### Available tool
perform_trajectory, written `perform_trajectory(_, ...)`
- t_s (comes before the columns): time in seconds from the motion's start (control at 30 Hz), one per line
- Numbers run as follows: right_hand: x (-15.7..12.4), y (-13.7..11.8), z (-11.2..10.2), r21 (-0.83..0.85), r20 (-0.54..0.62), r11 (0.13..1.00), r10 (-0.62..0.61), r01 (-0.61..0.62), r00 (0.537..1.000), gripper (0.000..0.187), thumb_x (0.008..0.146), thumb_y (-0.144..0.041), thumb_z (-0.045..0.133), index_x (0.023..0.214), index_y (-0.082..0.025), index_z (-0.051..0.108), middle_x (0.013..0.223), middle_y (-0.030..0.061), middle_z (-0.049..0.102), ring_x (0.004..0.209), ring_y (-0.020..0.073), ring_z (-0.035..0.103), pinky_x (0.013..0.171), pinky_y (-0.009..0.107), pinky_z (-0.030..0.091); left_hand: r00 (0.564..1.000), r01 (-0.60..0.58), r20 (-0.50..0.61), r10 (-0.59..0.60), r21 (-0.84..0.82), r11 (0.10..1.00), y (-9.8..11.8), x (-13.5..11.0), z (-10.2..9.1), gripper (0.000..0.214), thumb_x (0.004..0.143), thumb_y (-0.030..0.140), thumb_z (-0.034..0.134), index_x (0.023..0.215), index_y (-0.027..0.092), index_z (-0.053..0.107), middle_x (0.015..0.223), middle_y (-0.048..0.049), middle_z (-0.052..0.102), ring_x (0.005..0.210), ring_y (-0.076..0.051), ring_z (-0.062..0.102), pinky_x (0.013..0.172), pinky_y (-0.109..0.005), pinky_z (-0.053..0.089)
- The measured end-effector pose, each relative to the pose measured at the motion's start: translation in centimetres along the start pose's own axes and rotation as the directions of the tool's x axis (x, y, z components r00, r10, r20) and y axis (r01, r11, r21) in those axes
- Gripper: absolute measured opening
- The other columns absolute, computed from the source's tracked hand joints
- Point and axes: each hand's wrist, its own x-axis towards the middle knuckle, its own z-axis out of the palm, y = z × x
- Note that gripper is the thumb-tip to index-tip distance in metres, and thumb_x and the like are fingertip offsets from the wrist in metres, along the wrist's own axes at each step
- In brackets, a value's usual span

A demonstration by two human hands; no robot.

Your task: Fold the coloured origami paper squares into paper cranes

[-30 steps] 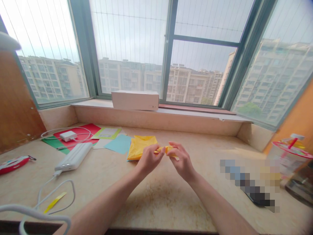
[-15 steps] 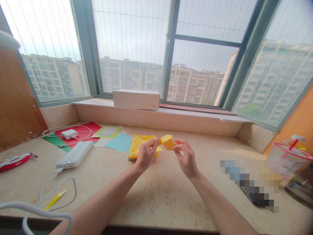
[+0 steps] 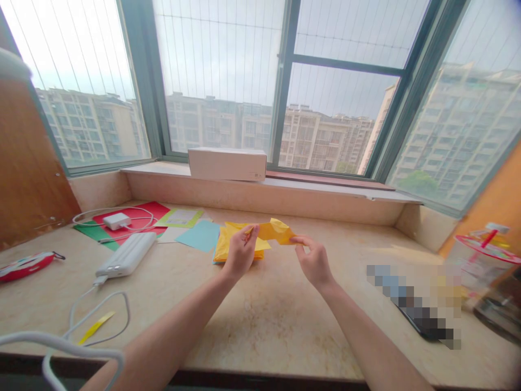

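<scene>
Between my hands stretches a creased yellow strip of paper, raised above the counter. Its left end is pinched by my left hand, thumb against fingers. The right end sits between the thumb and fingertips of my right hand. Under and behind my left hand lies a wrinkled stack of yellow paper, partly covered by that hand. A light blue sheet lies just left of the stack.
On the left are a white power bank with cables, a white charger on red and green sheets, and a red pouch. A pixelated dark phone-like object and a lidded cup stand right. A white box rests on the sill.
The yellow strip, folded and bunched before, is now pulled out flatter and longer between my hands. My right hand has shifted slightly right, and my left hand slightly left.
</scene>
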Motion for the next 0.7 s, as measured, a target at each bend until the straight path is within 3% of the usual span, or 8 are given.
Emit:
perform_trajectory(0.07,0.0,-0.5,0.1,0.211,0.071,0.965,0.142,-0.154,0.987,0.022,0.08,-0.026,0.054,0.091,-0.02,0.072,0.097,0.0079,0.075,0.096,0.0265,0.068,0.091,0.041,0.049,1.0,-0.003,0.028,0.004,-0.033,0.999,0.1,0.0,0.0,0.036,0.091,0.048,0.052,0.081,0.016,0.066,0.068,-0.0003,0.064,0.063,-0.014,0.056,0.057,-0.023,0.041)
perform_trajectory(0.17,0.2,-1.1,0.0,0.531,0.268,0.751,0.29,-0.392,0.919,0.034,0.088,-0.043,0.049,0.109,-0.022,0.064,0.095,0.0066,0.076,0.089,0.0251,0.072,0.085,0.041,0.051,0.993,-0.05,0.107,0.053,-0.03,0.998,0.1,-0.1,0.0,0.033,0.093,0.044,0.051,0.092,0.016,0.068,0.083,-0.0033,0.071,0.076,-0.017,0.063,0.069,-0.025,0.047)
perform_trajectory(0.27,0.4,-1.3,-0.3,0.599,0.395,0.607,0.345,-0.523,0.852,0.046,0.088,-0.059,0.048,0.116,-0.024,0.061,0.092,0.0058,0.076,0.084,0.0243,0.073,0.08,0.04,0.052,0.978,-0.095,0.188,0.092,0.01,0.995,-0.2,-0.3,0.0,0.03,0.093,0.04,0.051,0.099,0.017,0.069,0.093,-0.0052,0.073,0.084,-0.018,0.065,0.078,-0.028,0.048)
perform_trajectory(0.5,0.5,-0.5,-0.9,0.517,0.527,0.65,0.272,-0.558,0.805,0.035,0.074,-0.041,0.078,0.101,-0.019,0.072,0.103,0.0079,0.075,0.092,0.0202,0.068,0.077,0.031,0.051,0.915,-0.071,0.389,0.106,-0.104,0.992,0.8,-1.1,-0.3,0.03,0.091,0.043,0.056,0.099,0.017,0.067,0.098,-0.0092,0.07,0.086,-0.02,0.065,0.074,-0.028,0.05)
perform_trajectory(0.6,0.4,-0.4,-0.6,0.555,0.467,0.661,0.254,-0.504,0.847,0.033,0.073,-0.038,0.08,0.098,-0.019,0.071,0.095,0.0054,0.076,0.087,0.0177,0.069,0.082,0.032,0.051,0.897,-0.028,0.431,0.095,-0.16,0.987,1.3,-1.3,-0.6,0.033,0.09,0.047,0.056,0.1,0.017,0.065,0.097,-0.0081,0.068,0.085,-0.019,0.064,0.072,-0.027,0.049)
perform_trajectory(0.7,0.3,-0.6,-0.2,0.524,0.388,0.739,0.234,-0.422,0.891,0.034,0.073,-0.039,0.081,0.097,-0.018,0.071,0.091,0.0051,0.076,0.083,0.0173,0.069,0.08,0.031,0.051,0.887,0.049,0.459,0.05,-0.201,0.978,1.6,-1.2,-0.7,0.036,0.088,0.049,0.059,0.104,0.017,0.062,0.1,-0.0085,0.068,0.09,-0.02,0.065,0.075,-0.028,0.049)
